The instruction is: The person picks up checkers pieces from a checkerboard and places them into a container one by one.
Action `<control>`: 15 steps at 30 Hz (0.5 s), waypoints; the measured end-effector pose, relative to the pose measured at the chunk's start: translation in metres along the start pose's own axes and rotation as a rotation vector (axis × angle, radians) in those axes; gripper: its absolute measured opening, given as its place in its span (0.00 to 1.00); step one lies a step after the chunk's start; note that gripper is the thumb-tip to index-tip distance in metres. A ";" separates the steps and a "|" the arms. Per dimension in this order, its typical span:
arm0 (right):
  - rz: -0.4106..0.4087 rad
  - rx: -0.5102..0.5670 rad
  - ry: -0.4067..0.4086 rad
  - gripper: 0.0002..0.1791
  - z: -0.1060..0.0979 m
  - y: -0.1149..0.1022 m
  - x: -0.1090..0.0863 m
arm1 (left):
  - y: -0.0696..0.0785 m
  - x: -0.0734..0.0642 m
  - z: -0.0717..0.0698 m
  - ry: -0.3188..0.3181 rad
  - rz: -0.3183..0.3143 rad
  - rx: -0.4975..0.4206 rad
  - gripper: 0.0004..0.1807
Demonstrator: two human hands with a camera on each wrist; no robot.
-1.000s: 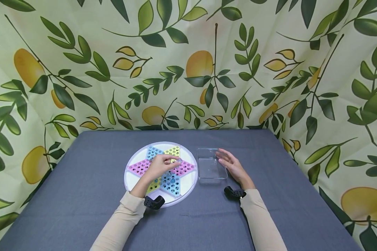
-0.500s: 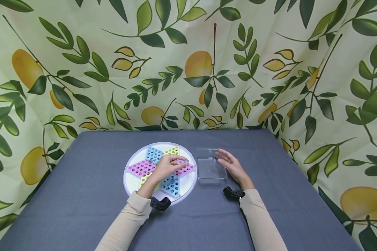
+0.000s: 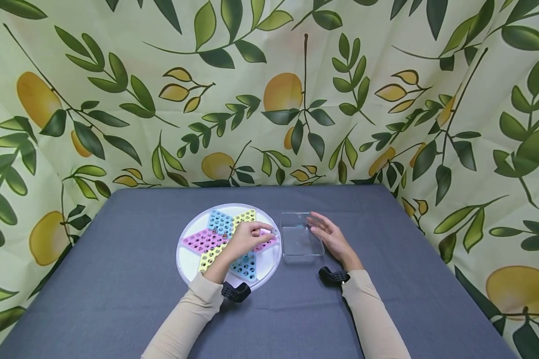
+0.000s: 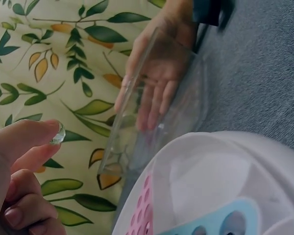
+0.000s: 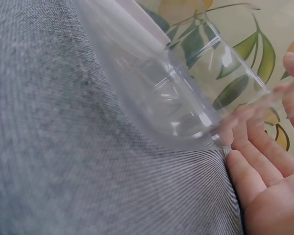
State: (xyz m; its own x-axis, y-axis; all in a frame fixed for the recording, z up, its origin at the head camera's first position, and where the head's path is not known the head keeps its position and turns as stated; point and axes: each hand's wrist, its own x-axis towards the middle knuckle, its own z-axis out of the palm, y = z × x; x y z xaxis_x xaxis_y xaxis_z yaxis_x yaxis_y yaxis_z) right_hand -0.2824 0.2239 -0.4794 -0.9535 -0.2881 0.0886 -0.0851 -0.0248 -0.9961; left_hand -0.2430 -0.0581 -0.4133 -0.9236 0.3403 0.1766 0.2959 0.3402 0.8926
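Observation:
My left hand (image 3: 244,240) pinches a clear glass marble (image 4: 60,133) between thumb and forefinger, the other fingers curled in. It is over the right side of a round white Chinese checkers board (image 3: 190,263), close to the clear plastic box (image 3: 302,242). Pink, yellow and blue holed points form the board's star, and some marbles sit in it. At the box's right wall, my right hand (image 3: 336,243) touches it with fingers extended. Through the clear wall in the right wrist view, its fingertips (image 5: 240,131) show. No marbles show inside the box.
A grey-blue cloth (image 3: 117,279) covers the table. Behind and beside it hangs a curtain (image 3: 251,124) printed with leaves and fruit. Board and box stand side by side with a narrow gap. A black wrist camera (image 3: 236,292) is strapped at the left cuff.
The left hand has moved right across the board with the marble, from above the star's middle to the board's right edge near the box. The right hand has stayed at the box.

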 end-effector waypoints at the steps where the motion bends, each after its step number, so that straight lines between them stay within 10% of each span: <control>1: 0.001 0.000 -0.001 0.35 0.000 0.000 0.000 | 0.000 0.001 0.001 -0.003 0.000 0.001 0.14; 15: 0.020 0.006 -0.005 0.35 0.000 -0.002 -0.001 | -0.005 0.003 0.018 -0.026 -0.008 0.059 0.14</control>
State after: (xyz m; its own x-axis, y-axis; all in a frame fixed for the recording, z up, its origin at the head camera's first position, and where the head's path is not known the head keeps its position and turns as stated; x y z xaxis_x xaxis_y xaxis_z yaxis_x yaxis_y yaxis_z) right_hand -0.2813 0.2238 -0.4778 -0.9534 -0.2938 0.0686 -0.0641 -0.0248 -0.9976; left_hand -0.2428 -0.0433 -0.4249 -0.9196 0.3596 0.1584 0.3034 0.3935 0.8678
